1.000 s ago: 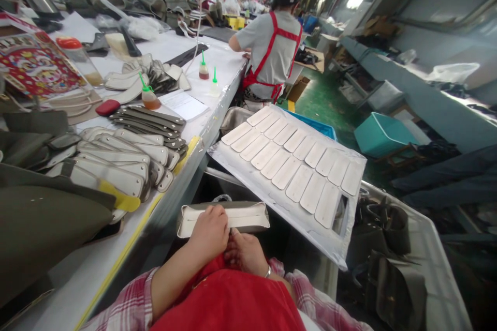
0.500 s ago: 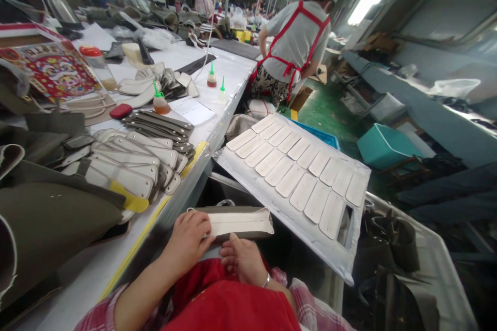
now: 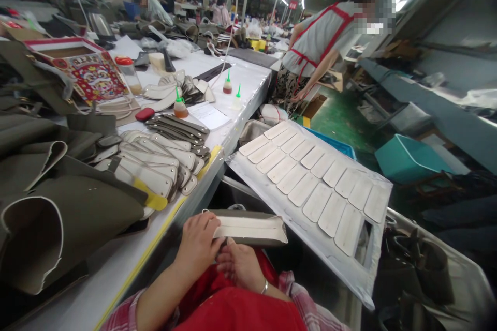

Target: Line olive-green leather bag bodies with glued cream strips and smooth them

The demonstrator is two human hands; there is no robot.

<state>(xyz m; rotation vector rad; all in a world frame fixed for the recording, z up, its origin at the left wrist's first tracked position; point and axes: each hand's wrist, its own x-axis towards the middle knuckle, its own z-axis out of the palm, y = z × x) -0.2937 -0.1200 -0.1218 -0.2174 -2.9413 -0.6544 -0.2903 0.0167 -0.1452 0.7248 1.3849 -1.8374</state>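
- the left hand (image 3: pixel 198 245) is closing its grip over the near end of the folded piece (image 3: pixel 250 227), fingers curling onto the pale lining; the right hand (image 3: pixel 240 265) is pinching the lower edge just beside it, thumb tip touching the olive rim.
- the folded piece is hanging over the lap, off the tabletop (image 3: pixel 116 264), with its far end unsupported.
- what could go wrong, as a guess: the free end is drooping, so a looser pinch could be letting the fold spring open or the piece slip down between the knees.
- it is looking long and flat, olive outside, cream inside (a centre seam is showing), with slightly flared ends.
- the board of cream tabs (image 3: pixel 310 186) is sitting near, tilted; an elbow could be knocking it.
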